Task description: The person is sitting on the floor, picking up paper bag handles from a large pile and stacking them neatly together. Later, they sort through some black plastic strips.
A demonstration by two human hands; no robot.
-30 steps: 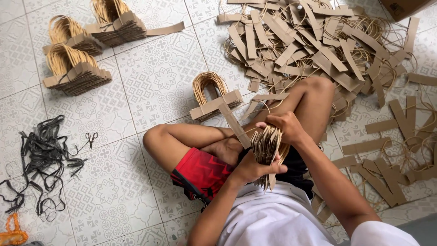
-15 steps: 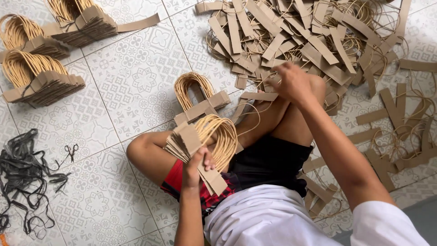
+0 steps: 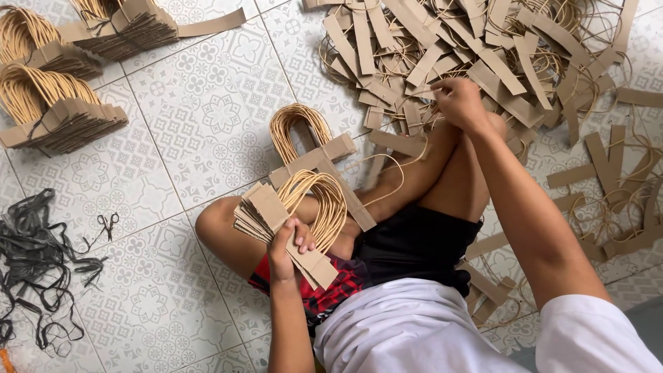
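Head view: left hand (image 3: 286,249) grips handle stack (image 3: 290,221); right hand (image 3: 459,100) in strip pile (image 3: 483,48).

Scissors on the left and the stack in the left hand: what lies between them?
In the head view, only bare patterned floor tile separates the scissors from the stack of cardboard handles held by the left hand.

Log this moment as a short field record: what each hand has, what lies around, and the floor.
left hand: grips a fanned stack of brown cardboard strips with tan twine loop handles
right hand: reaches into the loose heap of brown cardboard strips and twine
between the hands: small bundle of looped handles with a cardboard strip laid across, on the floor
upper left: tied bundles of finished handles
far left: black straps, small scissors
floor: pale patterned tiles
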